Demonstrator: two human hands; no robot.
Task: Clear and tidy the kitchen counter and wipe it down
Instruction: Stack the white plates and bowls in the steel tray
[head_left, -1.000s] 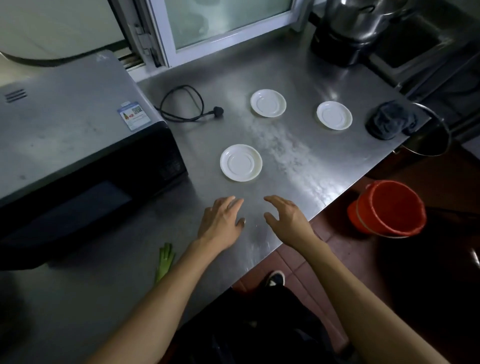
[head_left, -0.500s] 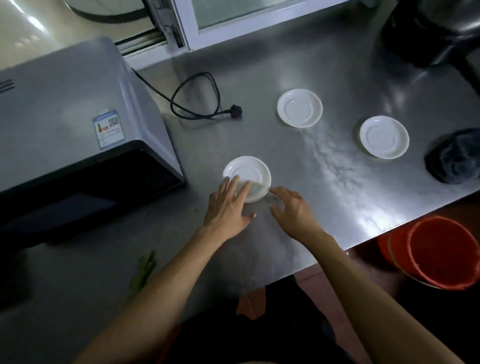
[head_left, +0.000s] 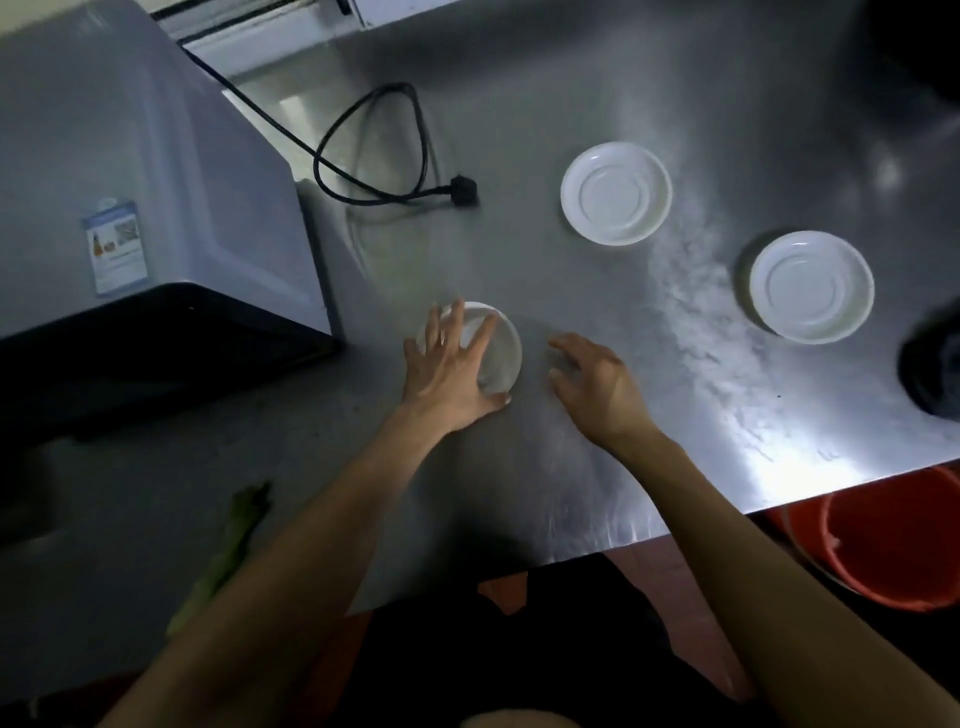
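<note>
Three white saucers lie on the steel counter (head_left: 582, 483). My left hand (head_left: 447, 369) covers the nearest saucer (head_left: 503, 353), fingers spread over its top and thumb against its near rim. My right hand (head_left: 597, 387) hovers just to the right of that saucer, fingers apart and holding nothing. A second saucer (head_left: 616, 193) sits farther back, and a third saucer (head_left: 811, 287) lies to the right. A dark cloth (head_left: 935, 364) is bunched at the counter's right edge, partly out of frame.
A grey microwave (head_left: 130, 182) fills the left side, its black cord and plug (head_left: 462, 189) looped on the counter behind the near saucer. A green glove (head_left: 228, 545) lies at the near left. A red bucket (head_left: 893, 545) stands on the floor past the counter's front edge.
Both hands moved forward from the counter's front edge to the nearest saucer. My left hand now lies over it with the thumb at its rim; my right hand stopped beside it.
</note>
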